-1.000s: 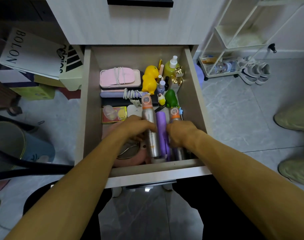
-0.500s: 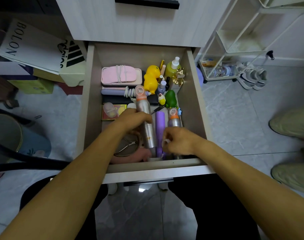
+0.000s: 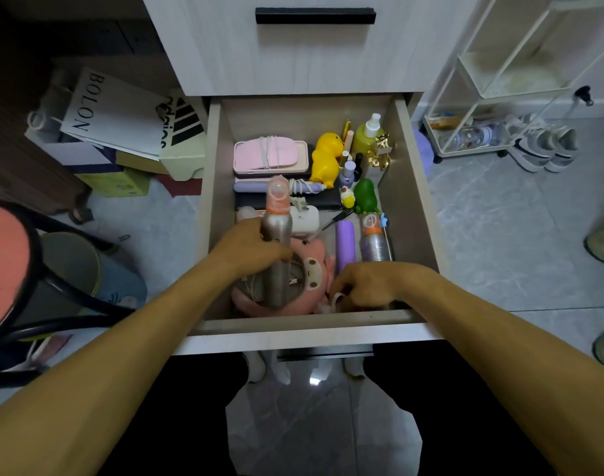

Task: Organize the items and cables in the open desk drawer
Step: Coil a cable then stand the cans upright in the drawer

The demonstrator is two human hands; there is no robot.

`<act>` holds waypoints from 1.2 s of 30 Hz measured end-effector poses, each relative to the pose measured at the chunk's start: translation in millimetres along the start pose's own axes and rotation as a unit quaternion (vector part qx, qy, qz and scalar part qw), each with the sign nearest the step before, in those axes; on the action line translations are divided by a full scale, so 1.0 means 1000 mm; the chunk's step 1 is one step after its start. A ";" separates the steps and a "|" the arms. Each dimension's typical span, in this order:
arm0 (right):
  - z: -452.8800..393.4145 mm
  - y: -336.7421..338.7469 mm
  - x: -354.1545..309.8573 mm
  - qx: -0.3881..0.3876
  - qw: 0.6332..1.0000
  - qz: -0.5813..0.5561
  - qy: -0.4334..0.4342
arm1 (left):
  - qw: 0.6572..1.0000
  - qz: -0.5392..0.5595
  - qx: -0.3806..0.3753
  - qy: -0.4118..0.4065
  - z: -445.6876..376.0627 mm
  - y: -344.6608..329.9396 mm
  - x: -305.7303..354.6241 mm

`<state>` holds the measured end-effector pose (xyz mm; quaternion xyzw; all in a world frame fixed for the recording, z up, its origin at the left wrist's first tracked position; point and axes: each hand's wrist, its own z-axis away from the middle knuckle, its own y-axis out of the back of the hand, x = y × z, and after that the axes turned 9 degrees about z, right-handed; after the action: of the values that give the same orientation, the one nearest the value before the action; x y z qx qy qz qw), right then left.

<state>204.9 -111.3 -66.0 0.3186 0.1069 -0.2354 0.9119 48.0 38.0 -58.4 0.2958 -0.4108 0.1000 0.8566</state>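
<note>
The open drawer (image 3: 415,187) is full of small items. My left hand (image 3: 250,247) grips a tall silver spray can with an orange cap (image 3: 277,235), raised upright over a pink plush pouch (image 3: 311,266). My right hand (image 3: 366,285) is curled at the drawer's near right corner and pinches a small white loop-like item (image 3: 336,300); what it is stays unclear. A purple tube (image 3: 344,243) and a second silver can (image 3: 374,240) lie beside that hand. Further back sit a pink case wrapped with white cable (image 3: 269,154), a yellow duck (image 3: 324,159) and a green figure (image 3: 365,197).
A closed drawer with a black handle (image 3: 315,16) is above. Paper bags and boxes (image 3: 115,115) stand on the floor at left, beside a dark chair frame (image 3: 36,269). A white wire rack (image 3: 500,80) and sneakers (image 3: 541,146) are at right.
My left hand has lifted the silver can from lying flat to upright and shifted it left. My right hand has moved from the second can toward the near right corner.
</note>
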 end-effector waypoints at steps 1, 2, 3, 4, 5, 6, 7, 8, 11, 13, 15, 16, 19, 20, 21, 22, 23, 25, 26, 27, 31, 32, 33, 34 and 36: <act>-0.001 0.000 0.000 0.020 0.999 -0.026 -0.002 | 0.999 -0.033 -0.002 -0.011 0.003 0.000 -0.001; -0.003 0.000 -0.001 0.055 0.997 -0.048 0.000 | 0.998 -0.066 0.001 -0.021 0.007 0.002 -0.001; -0.005 0.000 -0.002 0.098 0.993 -0.068 0.004 | 0.995 -0.093 0.007 -0.031 0.010 0.004 -0.001; -0.007 0.001 -0.005 0.142 0.987 -0.082 0.010 | 0.993 -0.112 0.021 -0.043 0.013 0.008 0.001; -0.009 0.003 -0.009 0.178 0.980 -0.088 0.017 | 0.990 -0.126 0.036 -0.053 0.017 0.013 0.004; -0.010 0.005 -0.014 0.209 0.974 -0.085 0.022 | 0.988 -0.134 0.051 -0.061 0.020 0.018 0.007; -0.013 0.006 -0.021 0.234 0.969 -0.080 0.024 | 0.986 -0.142 0.066 -0.061 0.025 0.024 0.010; -0.019 0.006 -0.025 0.251 0.965 -0.077 0.027 | 0.984 -0.148 0.082 -0.057 0.029 0.028 0.013; -0.034 0.006 -0.049 0.267 0.961 -0.057 0.045 | 0.982 -0.154 0.103 -0.026 0.037 0.035 0.017; -0.045 0.001 -0.060 0.234 0.969 -0.051 0.061 | 0.983 -0.153 0.100 -0.018 0.041 0.035 0.018; -0.049 -0.003 -0.064 0.194 0.978 -0.028 0.064 | 0.983 -0.148 0.105 -0.019 0.042 0.034 0.017; -0.051 -0.005 -0.065 0.179 0.982 -0.009 0.061 | 0.983 -0.148 0.110 -0.020 0.044 0.034 0.015; -0.043 -0.006 -0.060 0.193 0.980 -0.024 0.050 | 0.982 -0.152 0.111 -0.016 0.042 0.033 0.007; -0.037 -0.005 -0.058 0.206 0.977 -0.035 0.049 | 0.982 -0.152 0.108 -0.015 0.042 0.032 0.005; -0.031 -0.003 -0.055 0.218 0.974 -0.044 0.044 | 0.983 -0.149 0.103 -0.012 0.042 0.030 0.003; -0.026 -0.002 -0.051 0.230 0.972 -0.043 0.030 | 0.985 -0.142 0.097 -0.011 0.043 0.029 0.002; -0.025 -0.002 -0.044 0.238 0.970 -0.051 0.013 | 0.987 -0.135 0.091 -0.010 0.044 0.027 0.002; -0.020 -0.003 -0.031 0.256 0.960 -0.113 -0.001 | 0.991 -0.108 0.084 -0.006 0.044 0.025 0.004; -0.016 -0.004 -0.026 0.262 0.954 -0.143 0.000 | 0.993 -0.088 0.081 -0.001 0.043 0.024 0.004; -0.011 -0.005 -0.023 0.262 0.950 -0.172 0.002 | 0.995 -0.060 0.078 0.005 0.042 0.023 0.005; 0.006 -0.008 -0.010 0.230 0.926 -0.298 0.033 | 0.981 0.162 0.034 0.099 0.035 0.004 0.016; 0.008 -0.008 -0.006 0.222 0.923 -0.314 0.032 | 0.970 0.211 0.019 0.121 0.032 -0.003 0.020; 0.010 -0.008 -0.002 0.219 0.922 -0.320 0.027 | 0.960 0.245 0.008 0.134 0.031 -0.010 0.024; 0.011 -0.007 0.000 0.220 0.921 -0.321 0.024 | 0.954 0.265 0.001 0.139 0.028 -0.015 0.026; 0.012 -0.003 0.000 0.231 0.925 -0.301 0.025 | 0.948 0.287 -0.016 0.138 0.024 -0.023 0.029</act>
<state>203.6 -121.2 -58.2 0.4791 0.1628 -0.5087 0.6966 60.9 3.6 -34.0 0.1351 -0.3576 0.3749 0.8446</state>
